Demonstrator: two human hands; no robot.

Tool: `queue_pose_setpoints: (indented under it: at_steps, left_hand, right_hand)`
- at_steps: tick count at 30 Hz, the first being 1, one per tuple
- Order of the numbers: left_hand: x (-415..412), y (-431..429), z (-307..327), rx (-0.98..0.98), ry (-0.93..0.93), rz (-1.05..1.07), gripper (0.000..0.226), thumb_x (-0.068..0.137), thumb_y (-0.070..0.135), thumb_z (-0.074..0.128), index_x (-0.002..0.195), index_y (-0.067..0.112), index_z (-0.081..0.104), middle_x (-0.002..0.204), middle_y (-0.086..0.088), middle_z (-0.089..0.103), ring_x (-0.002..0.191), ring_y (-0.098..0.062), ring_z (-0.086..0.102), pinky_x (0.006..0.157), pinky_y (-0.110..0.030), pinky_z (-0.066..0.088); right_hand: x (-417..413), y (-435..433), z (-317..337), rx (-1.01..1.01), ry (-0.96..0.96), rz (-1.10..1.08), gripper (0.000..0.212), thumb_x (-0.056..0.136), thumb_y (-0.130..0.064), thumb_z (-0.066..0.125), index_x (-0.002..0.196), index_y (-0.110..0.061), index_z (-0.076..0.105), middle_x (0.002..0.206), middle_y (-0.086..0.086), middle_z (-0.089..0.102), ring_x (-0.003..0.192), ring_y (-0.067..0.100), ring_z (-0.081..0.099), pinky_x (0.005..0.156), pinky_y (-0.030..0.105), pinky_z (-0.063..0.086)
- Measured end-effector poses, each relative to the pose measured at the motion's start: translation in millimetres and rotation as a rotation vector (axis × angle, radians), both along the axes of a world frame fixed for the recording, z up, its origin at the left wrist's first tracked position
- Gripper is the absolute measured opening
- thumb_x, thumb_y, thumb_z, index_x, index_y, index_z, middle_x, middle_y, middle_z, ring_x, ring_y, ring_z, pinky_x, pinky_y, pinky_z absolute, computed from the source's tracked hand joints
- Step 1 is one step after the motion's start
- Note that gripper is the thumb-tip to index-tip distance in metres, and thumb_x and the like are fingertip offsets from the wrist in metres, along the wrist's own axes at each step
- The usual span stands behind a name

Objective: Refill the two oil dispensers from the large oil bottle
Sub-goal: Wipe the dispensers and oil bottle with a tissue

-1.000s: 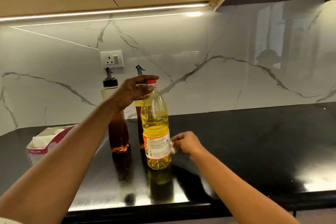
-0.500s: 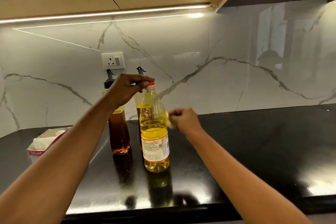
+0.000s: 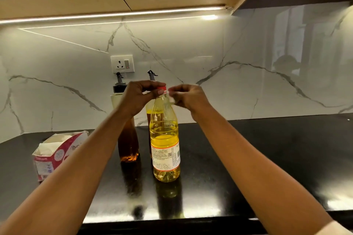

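The desk is glossy black stone, so spilt oil would likely spread wide and leave everything on it slippery. The large oil bottle is tall, thin-walled and held only at its top. A hard twist there could rock it into the two dispensers: the left dispenser just behind and left of it, and the rear dispenser directly behind, mostly hidden. A squeeze once the bottle is open might push oil out of the neck.

The bottle stands upright, clear plastic, well over half full of yellow oil, with a printed label round its lower half. The left hand has its fingers curled round the red cap, which is on. Just right of the cap, the right hand pinches a pale scrap, too blurred to identify.
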State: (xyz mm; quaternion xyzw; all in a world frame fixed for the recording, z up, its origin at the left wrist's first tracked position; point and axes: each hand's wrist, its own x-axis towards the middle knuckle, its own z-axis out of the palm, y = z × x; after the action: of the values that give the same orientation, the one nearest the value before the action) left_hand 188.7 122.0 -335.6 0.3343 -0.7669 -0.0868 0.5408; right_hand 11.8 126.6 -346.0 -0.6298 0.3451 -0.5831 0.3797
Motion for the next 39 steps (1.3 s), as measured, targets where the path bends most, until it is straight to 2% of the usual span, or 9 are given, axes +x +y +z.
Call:
queue_pose_setpoints:
  at_steps: [6, 10, 13, 20, 24, 28, 31, 35, 39]
  left_hand:
    - [4.6, 2.6, 1.9, 0.058, 0.047, -0.092, 0.036, 0.085, -0.003, 0.063, 0.118, 0.011, 0.061, 0.110, -0.007, 0.067, 0.093, 0.001, 0.068, 0.081, -0.017, 0.055]
    - [3.2, 5.6, 2.6, 0.103, 0.048, -0.142, 0.036, 0.088, -0.006, 0.058, 0.121, 0.007, 0.058, 0.114, -0.011, 0.065, 0.095, -0.004, 0.067, 0.085, -0.020, 0.055]
    - [5.9, 4.9, -0.1, 0.116, 0.075, -0.174, 0.036, 0.089, -0.008, 0.055, 0.121, 0.009, 0.056, 0.117, -0.009, 0.063, 0.097, -0.004, 0.067, 0.086, -0.021, 0.055]
    - [11.1, -2.1, -6.5, 0.158, 0.116, -0.229, 0.030, 0.090, -0.009, 0.052, 0.109, 0.013, 0.061, 0.103, 0.015, 0.071, 0.105, -0.006, 0.065, 0.086, -0.022, 0.054]
    - [11.8, -1.6, -4.7, 0.151, 0.092, -0.225, 0.028, 0.090, -0.006, 0.053, 0.107, 0.014, 0.062, 0.113, 0.000, 0.067, 0.107, -0.009, 0.065, 0.089, -0.025, 0.054]
    - [14.2, 3.7, -3.7, 0.129, 0.076, -0.194, 0.033, 0.090, -0.005, 0.055, 0.119, 0.010, 0.058, 0.116, -0.006, 0.065, 0.105, -0.005, 0.065, 0.089, -0.022, 0.053]
    - [16.5, 6.7, -1.0, 0.036, -0.006, -0.070, 0.035, 0.087, -0.001, 0.061, 0.120, 0.012, 0.060, 0.117, -0.010, 0.063, 0.102, -0.007, 0.061, 0.085, -0.013, 0.049]
    - [14.6, 8.0, 5.6, 0.059, -0.052, -0.068, 0.034, 0.087, 0.000, 0.063, 0.116, 0.017, 0.061, 0.113, -0.010, 0.065, 0.094, -0.028, 0.062, 0.063, -0.018, 0.050]
    - [12.8, 8.4, 4.8, 0.068, -0.028, -0.095, 0.035, 0.088, -0.001, 0.061, 0.115, 0.019, 0.061, 0.104, -0.005, 0.068, 0.084, -0.007, 0.068, 0.061, -0.016, 0.054]
  right_hand:
    - [-2.5, -11.9, -48.3, 0.084, 0.212, -0.142, 0.012, 0.086, -0.004, 0.062, 0.088, -0.012, 0.069, 0.090, 0.008, 0.068, 0.085, 0.021, 0.065, 0.078, 0.036, 0.057]
    - [-10.1, -7.5, -140.5, 0.452, 0.316, -0.064, 0.023, 0.085, 0.009, 0.051, 0.083, -0.006, 0.069, 0.071, 0.007, 0.064, 0.058, 0.014, 0.059, 0.050, 0.022, 0.050]
    - [-9.6, -0.2, -167.8, 0.564, 0.298, -0.046, 0.026, 0.085, 0.009, 0.051, 0.077, -0.010, 0.065, 0.071, 0.006, 0.064, 0.058, 0.012, 0.058, 0.048, 0.018, 0.047]
    - [-2.3, -1.7, -68.8, 0.260, 0.029, -0.038, 0.014, 0.088, 0.002, 0.056, 0.093, -0.007, 0.066, 0.085, 0.003, 0.064, 0.081, 0.014, 0.059, 0.071, 0.025, 0.051]
    - [8.8, 4.5, -0.2, 0.013, 0.034, -0.015, 0.009, 0.084, -0.004, 0.065, 0.090, -0.010, 0.067, 0.084, 0.001, 0.065, 0.074, 0.009, 0.061, 0.066, 0.019, 0.055]
    - [14.5, 2.4, -5.3, -0.085, 0.140, -0.119, 0.007, 0.084, -0.007, 0.067, 0.084, -0.014, 0.069, 0.080, -0.001, 0.066, 0.069, 0.008, 0.062, 0.069, 0.025, 0.058]
    - [-0.4, -7.3, -62.1, 0.102, 0.273, -0.155, 0.017, 0.086, -0.003, 0.060, 0.078, -0.017, 0.067, 0.082, 0.003, 0.066, 0.069, 0.010, 0.060, 0.072, 0.030, 0.055]
    - [-9.2, -7.1, -150.1, 0.457, 0.443, -0.093, 0.030, 0.083, 0.007, 0.054, 0.071, -0.016, 0.067, 0.076, 0.007, 0.067, 0.062, 0.012, 0.059, 0.051, 0.023, 0.048]
    - [-7.4, -8.2, -147.6, 0.480, 0.381, -0.061, 0.029, 0.085, 0.009, 0.052, 0.072, -0.013, 0.066, 0.076, 0.007, 0.065, 0.065, 0.013, 0.059, 0.054, 0.021, 0.047]
